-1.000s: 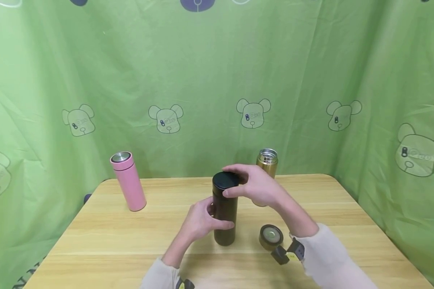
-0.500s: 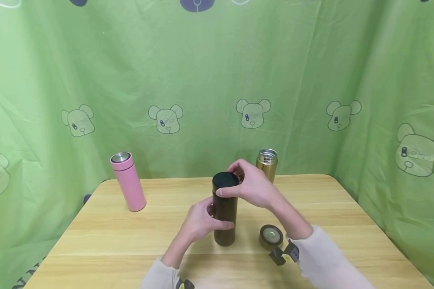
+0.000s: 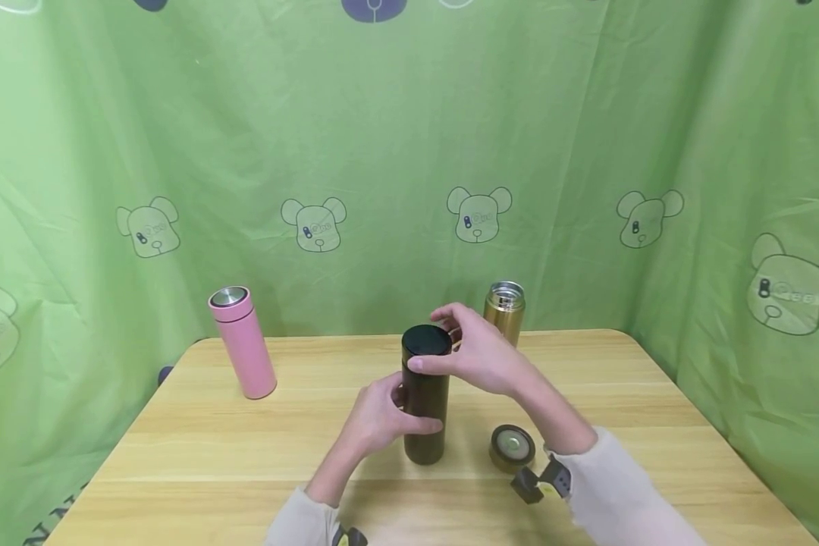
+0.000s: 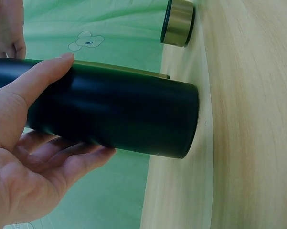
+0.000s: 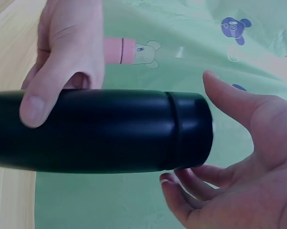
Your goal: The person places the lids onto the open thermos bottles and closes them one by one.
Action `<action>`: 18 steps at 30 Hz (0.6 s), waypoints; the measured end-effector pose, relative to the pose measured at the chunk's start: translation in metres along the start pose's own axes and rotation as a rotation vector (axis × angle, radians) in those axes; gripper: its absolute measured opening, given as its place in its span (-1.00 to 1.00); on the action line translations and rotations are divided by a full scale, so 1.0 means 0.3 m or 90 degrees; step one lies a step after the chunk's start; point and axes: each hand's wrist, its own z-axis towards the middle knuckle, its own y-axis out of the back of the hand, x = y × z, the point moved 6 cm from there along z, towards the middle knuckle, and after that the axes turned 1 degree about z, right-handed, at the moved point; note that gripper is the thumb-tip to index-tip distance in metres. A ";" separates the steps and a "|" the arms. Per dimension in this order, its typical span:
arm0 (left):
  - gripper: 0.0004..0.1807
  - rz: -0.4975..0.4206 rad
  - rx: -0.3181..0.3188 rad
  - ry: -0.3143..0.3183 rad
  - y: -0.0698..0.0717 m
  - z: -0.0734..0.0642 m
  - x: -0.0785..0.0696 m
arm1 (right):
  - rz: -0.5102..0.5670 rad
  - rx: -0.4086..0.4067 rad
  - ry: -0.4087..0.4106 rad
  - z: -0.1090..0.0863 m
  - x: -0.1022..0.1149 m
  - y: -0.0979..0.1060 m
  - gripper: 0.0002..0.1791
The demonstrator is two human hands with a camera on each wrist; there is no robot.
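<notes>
A black thermos bottle (image 3: 426, 406) stands upright on the wooden table. My left hand (image 3: 377, 417) grips its body, thumb in front and fingers curled round behind. At the top, my right hand (image 3: 481, 353) is spread around the black lid (image 5: 193, 129), which sits on the bottle. In the right wrist view the thumb is apart from the lid, while the fingertips are at its far side, touching or very close. A gold thermos bottle (image 3: 505, 303) without its lid stands behind my right hand, partly hidden. Its gold lid (image 3: 512, 446) lies on the table, inner side up.
A pink thermos bottle (image 3: 244, 345) with its lid on stands at the back left of the table (image 3: 198, 455). Green curtains (image 3: 396, 136) with bear heads hang behind and along both sides.
My right hand has turned around the black lid, its thumb coming further left across the front, then loosened. The left hand and the bottles have stayed in place.
</notes>
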 end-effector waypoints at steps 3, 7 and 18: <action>-0.31 0.000 -0.002 -0.004 0.001 0.001 -0.002 | 0.020 0.032 0.009 -0.002 0.006 0.005 -0.05; -0.33 -0.004 -0.005 -0.007 0.003 0.001 -0.004 | 0.080 0.072 0.026 -0.003 0.013 0.007 -0.10; -0.32 -0.013 -0.004 -0.001 0.002 0.000 0.001 | 0.084 0.094 0.018 -0.005 0.005 0.002 -0.28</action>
